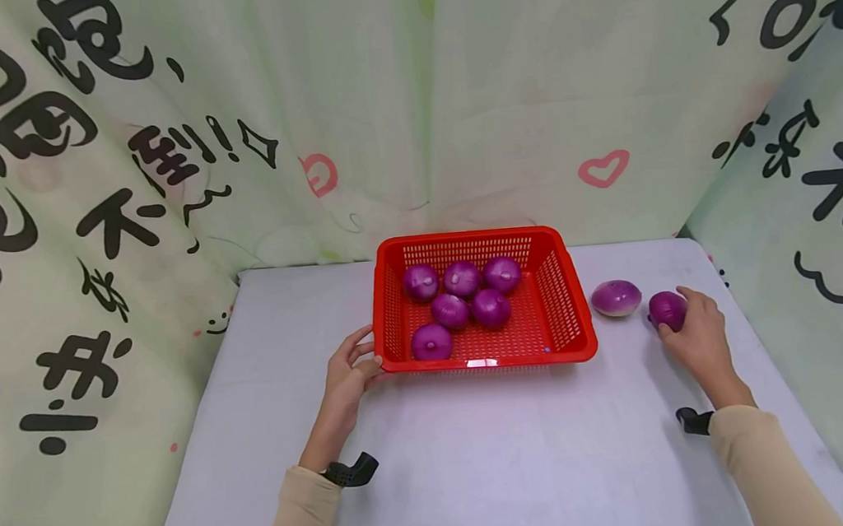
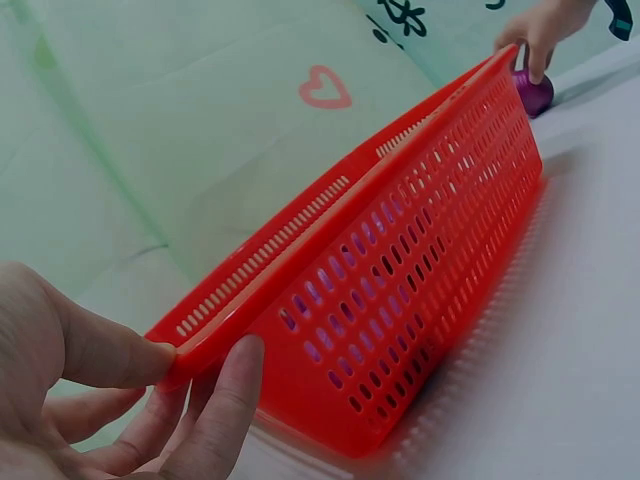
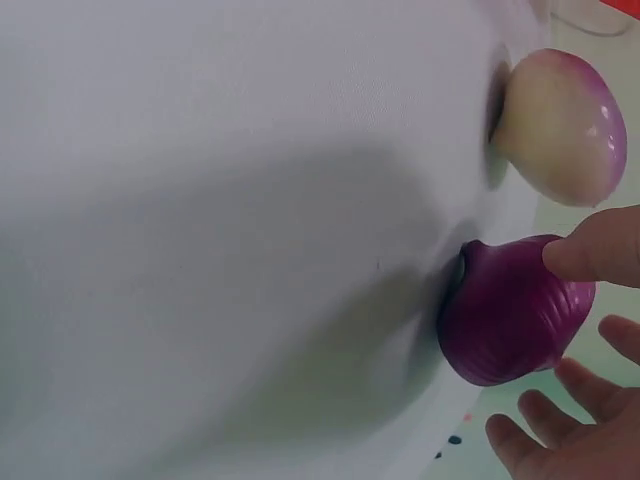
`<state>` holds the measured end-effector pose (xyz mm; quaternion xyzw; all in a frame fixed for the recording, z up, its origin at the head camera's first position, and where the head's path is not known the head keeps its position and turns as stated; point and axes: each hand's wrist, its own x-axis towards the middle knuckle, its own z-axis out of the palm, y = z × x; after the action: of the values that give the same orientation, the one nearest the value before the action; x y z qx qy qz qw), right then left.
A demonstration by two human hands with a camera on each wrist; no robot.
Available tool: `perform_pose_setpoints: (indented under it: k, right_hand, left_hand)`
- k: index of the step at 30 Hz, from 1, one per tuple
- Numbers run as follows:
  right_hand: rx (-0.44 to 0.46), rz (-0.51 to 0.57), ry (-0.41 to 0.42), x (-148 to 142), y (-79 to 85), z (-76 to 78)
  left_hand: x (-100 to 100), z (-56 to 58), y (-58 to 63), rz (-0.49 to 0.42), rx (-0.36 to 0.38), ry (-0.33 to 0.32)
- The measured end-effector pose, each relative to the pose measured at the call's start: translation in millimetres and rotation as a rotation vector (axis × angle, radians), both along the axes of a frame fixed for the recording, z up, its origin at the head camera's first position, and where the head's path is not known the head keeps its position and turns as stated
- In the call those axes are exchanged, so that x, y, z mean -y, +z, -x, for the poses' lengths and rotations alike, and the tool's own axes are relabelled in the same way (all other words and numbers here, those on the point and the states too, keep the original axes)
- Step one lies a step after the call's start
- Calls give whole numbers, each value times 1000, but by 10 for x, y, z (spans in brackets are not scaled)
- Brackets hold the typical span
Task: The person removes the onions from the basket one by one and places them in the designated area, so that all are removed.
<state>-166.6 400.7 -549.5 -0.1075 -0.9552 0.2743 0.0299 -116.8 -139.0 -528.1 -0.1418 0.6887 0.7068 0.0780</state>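
A red plastic basket (image 1: 574,355) stands on the table with several purple onions (image 1: 431,341) inside. My left hand (image 1: 348,369) grips its near left corner, thumb on the rim (image 2: 215,345) and fingers against the outer wall. Off to the right, my right hand (image 1: 698,332) holds a dark purple onion (image 3: 515,312) between thumb and fingers. That onion is right at the tabletop, beside its own shadow. Between it and the basket lies a paler onion (image 1: 616,298), whitish on one side in the right wrist view.
A white cloth-covered table (image 1: 481,456) bears everything. Pale green curtains (image 1: 498,108) with black lettering and pink hearts hang behind and at both sides, close to the table's edges. A black strap (image 1: 352,471) is on each wrist.
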Motion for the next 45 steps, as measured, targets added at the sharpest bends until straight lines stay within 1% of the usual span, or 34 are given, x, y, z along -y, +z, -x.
perform_pose_setpoints:
  k: [7,11,18,22,26,31,38,41,45]
  right_hand:
    - [-80,-8,30,99,68,2]
    - [-130,-4,65,228,159,16]
    - [-181,21,122,507,356,28]
    - [-206,18,152,663,455,42]
    - [-197,21,179,804,546,39]
    - [-188,54,214,965,633,41]
    - [-200,81,251,1171,671,94]
    - [-197,72,287,1249,674,131]
    - [-147,82,367,1340,687,193]
  left_hand:
    - [-8,-4,-7,-6,-3,-1]
    - [-7,-3,-11,-10,-14,-3]
    - [5,-3,-7,-13,-13,-2]
    - [9,-2,-11,1,-15,-3]
    - [8,-2,-17,9,-14,-3]
    - [2,-2,-25,4,-15,-2]
    - [0,5,-28,4,-14,-2]
    - [2,6,-31,2,-14,-1]
    - [5,6,-35,-8,-17,-3]
